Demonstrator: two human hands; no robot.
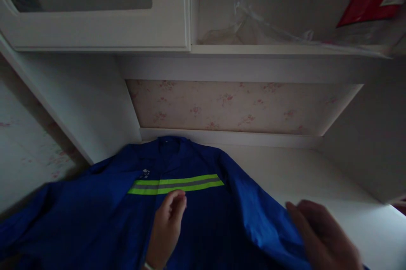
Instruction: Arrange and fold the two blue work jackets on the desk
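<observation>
On the white desk (317, 177) a blue jacket (95, 215) lies spread flat, yellow stripe (176, 184) across the chest. My left hand (166, 225) rests mid-front, fingers loosely curled, gripping nothing. My right hand (320, 236) lies on the sleeve edge, fingers together. Looks thin, floppy, kinda slippery; I'd grab seams or the collar.

**Clearance around the jacket**

Blue jacket (127, 215) covers the left and middle of the white desk (317, 185) — bare desktop only to its right. Behind the jacket, the floral back wall (228, 107) closes things off. Above it, the shelf (272, 50) and cabinet door (95, 8) cap headroom. Left of the jacket a white side panel (79, 101) blocks — right stays open.
</observation>
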